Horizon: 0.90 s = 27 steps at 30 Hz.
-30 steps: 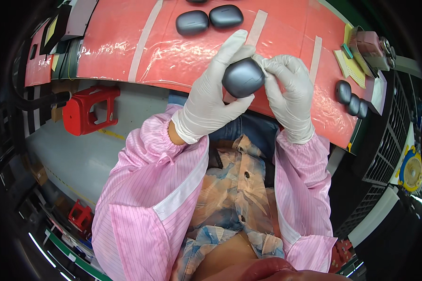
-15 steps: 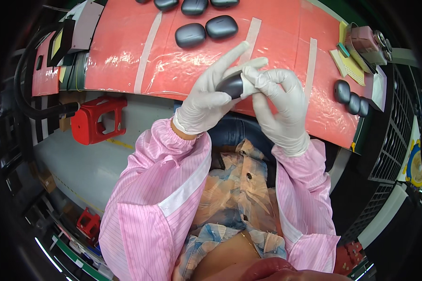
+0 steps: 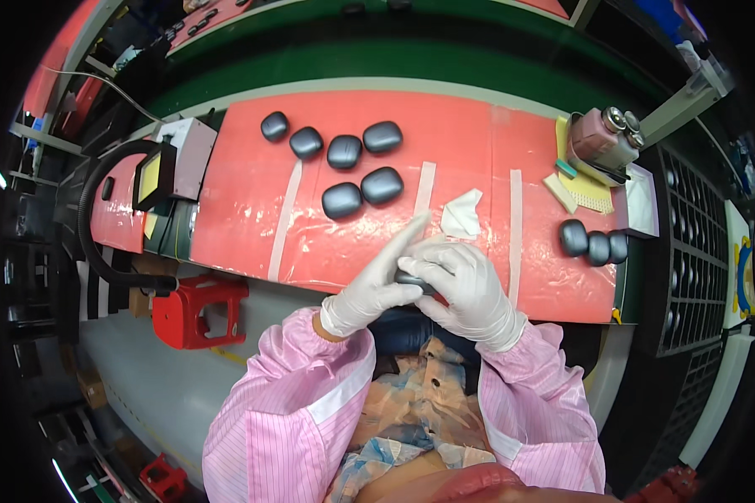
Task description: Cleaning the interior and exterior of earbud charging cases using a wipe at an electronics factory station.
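In front of my body, at the near edge of the red mat (image 3: 243, 184), both gloved hands are on one dark grey rounded earbud case (image 3: 413, 282). My left hand (image 3: 367, 292) grips it from the left, thumb near its lower side and forefinger stretched out past it. My right hand (image 3: 463, 289) curls over it from the right and covers much of it. Just beyond the hands lies a crumpled white wipe (image 3: 461, 215). Several similar cases, one of them this near case (image 3: 342, 201), rest farther off on the mat.
To the right, three dark cases (image 3: 597, 248) stand in a row beside a white box (image 3: 639, 199). Behind them are metal-topped bottles (image 3: 602, 138) and a yellow sponge (image 3: 591, 193). A black hose (image 3: 84, 201) curves at left, above a red stool (image 3: 195, 312).
The view has tilted up and shows more of the bench. The white wipe now lies on the mat; earlier, white material was at my right fingers. My right hand has closed over the case.
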Motion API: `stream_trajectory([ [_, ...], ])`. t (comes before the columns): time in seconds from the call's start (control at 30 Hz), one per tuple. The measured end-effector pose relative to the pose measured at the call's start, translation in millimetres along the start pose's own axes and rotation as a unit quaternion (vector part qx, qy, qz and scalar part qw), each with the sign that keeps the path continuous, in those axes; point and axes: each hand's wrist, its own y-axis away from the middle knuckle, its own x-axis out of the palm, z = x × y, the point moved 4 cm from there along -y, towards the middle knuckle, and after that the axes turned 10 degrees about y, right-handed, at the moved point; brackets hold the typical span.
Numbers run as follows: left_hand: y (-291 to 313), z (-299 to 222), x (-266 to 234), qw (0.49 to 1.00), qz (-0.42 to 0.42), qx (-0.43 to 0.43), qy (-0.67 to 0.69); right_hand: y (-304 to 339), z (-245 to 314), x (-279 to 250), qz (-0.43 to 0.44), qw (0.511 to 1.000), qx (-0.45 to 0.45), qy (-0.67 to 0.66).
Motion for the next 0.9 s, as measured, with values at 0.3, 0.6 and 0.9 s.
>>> stream_trajectory([
  [0.3,-21.1,-22.6,-9.3,0.995,0.02,-0.001,-0.096,51.9,-86.6,-55.3,-0.148,0.91,0.273,0.275],
  [0.6,-25.9,-36.8,-12.7,0.986,0.074,-0.008,-0.152,57.5,-91.1,-56.7,-0.123,0.87,0.297,0.375],
  [0.9,-27.2,-74.6,-34.9,0.976,0.073,0.028,-0.202,4.6,28.6,44.9,0.142,0.985,-0.095,-0.015],
])
